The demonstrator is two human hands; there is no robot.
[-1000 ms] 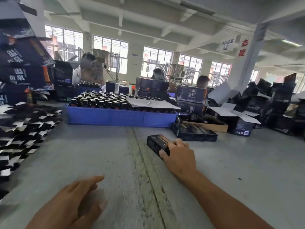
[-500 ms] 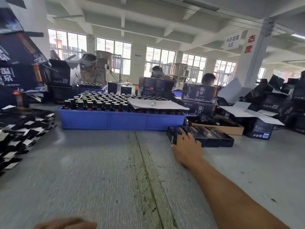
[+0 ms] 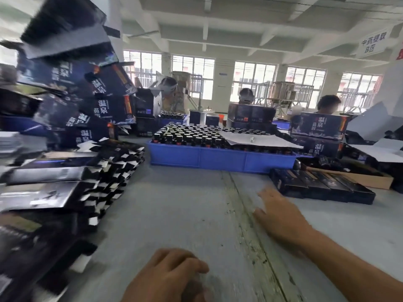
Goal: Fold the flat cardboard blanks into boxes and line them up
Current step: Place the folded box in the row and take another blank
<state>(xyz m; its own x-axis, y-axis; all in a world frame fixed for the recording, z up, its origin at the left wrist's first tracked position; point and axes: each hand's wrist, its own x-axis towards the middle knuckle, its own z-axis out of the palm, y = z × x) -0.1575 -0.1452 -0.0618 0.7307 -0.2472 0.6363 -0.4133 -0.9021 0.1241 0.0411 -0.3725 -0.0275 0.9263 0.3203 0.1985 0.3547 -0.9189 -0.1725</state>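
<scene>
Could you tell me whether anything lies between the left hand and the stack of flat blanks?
Nothing visible: only bare table lies between the left hand and the blanks on its left.

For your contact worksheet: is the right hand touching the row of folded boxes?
Apart. The head view shows bare table between the right hand's fingers and the row of boxes.
</scene>
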